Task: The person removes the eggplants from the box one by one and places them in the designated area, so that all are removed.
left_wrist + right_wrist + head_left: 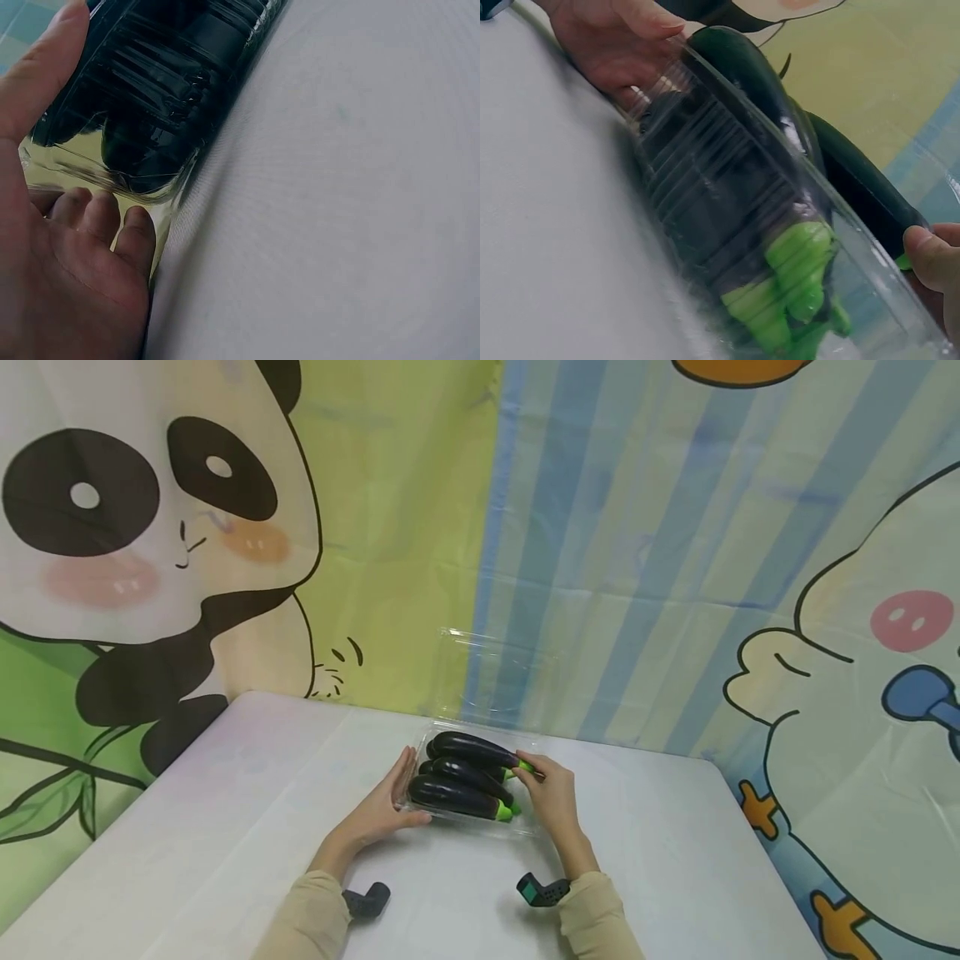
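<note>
Your left hand (pixel 386 802) holds the clear box (pixel 527 823) at its left end, thumb along the near side, fingers bent at the end wall. Your right hand (pixel 551 789) pinches the far eggplant (pixel 474 747) by its green tip, at the right. The box sits on the white table (pixel 660 843), with the near eggplant (pixel 450 797) and the middle eggplant (pixel 465 773) beside the far one, tips to the right. The left hold seems meant to keep this light box steady, while the narrow tip likely gives your right fingers an easy grip. All tips facing one way probably helps them nest. Beyond, the lid (pixel 491 672) stands raised before the patterned curtain (pixel 405 527).

Only the head view shows that lid whole and how the eggplants lie side by side. The right wrist view adds, through the ribbed wall, green caps (pixel 801 262) bunched together, and the pinched eggplant above the rim. The left wrist view shows your bent fingers, which the head view largely hides.
</note>
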`<state>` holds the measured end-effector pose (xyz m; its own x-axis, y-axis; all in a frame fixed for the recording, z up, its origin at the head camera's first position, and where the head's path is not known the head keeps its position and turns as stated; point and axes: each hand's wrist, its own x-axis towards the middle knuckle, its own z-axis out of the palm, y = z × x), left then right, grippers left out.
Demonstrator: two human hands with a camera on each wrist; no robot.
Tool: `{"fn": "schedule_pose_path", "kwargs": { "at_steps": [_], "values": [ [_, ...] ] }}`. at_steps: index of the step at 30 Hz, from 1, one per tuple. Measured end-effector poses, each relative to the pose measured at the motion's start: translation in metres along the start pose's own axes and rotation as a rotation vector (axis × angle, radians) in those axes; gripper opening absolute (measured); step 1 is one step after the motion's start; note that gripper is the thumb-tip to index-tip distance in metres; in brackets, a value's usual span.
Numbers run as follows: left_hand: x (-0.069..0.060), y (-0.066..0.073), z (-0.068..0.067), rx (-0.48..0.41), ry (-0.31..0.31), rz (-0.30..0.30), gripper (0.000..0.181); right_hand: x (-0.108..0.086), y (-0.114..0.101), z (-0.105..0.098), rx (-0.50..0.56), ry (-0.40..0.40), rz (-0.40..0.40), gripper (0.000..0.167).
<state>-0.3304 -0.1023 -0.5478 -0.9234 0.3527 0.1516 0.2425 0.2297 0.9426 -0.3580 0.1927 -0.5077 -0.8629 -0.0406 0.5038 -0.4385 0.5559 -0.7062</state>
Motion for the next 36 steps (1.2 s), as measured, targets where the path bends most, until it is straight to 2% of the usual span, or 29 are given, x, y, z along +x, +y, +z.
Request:
{"fn": "schedule_pose_path", "kwargs": {
  "at_steps": [6, 11, 17, 21, 25, 29, 36],
  "values": [
    [-0.002, -0.001, -0.001, 0.006, 0.004, 0.001, 0.119, 0.002, -0.001, -0.011, 0.029, -0.004, 0.023, 0.03],
    [-0.002, -0.002, -0.001, 0.041, 0.018, -0.007, 0.119, 0.003, 0.009, -0.024, 0.038, -0.034, 0.109, 0.031],
    [0.0, -0.002, 0.0, 0.061, 0.026, -0.016, 0.119, 0.005, 0.025, -0.052, 0.054, -0.045, 0.206, 0.03],
    [0.0, 0.0, 0.001, 0.056, 0.028, -0.024, 0.118, 0.004, 0.037, -0.075, 0.059, -0.031, 0.236, 0.03],
    [0.0, 0.002, 0.001, 0.043, 0.031, -0.026, 0.117, 0.002, 0.051, -0.096, 0.083, 0.022, 0.259, 0.031],
    [0.0, 0.003, 0.002, 0.038, 0.03, -0.027, 0.117, -0.002, 0.064, -0.113, 0.075, 0.119, 0.286, 0.031],
    [0.0, -0.003, 0.001, 0.049, 0.031, -0.019, 0.117, -0.005, 0.084, -0.131, -0.01, 0.24, 0.324, 0.029]
  ]
}}
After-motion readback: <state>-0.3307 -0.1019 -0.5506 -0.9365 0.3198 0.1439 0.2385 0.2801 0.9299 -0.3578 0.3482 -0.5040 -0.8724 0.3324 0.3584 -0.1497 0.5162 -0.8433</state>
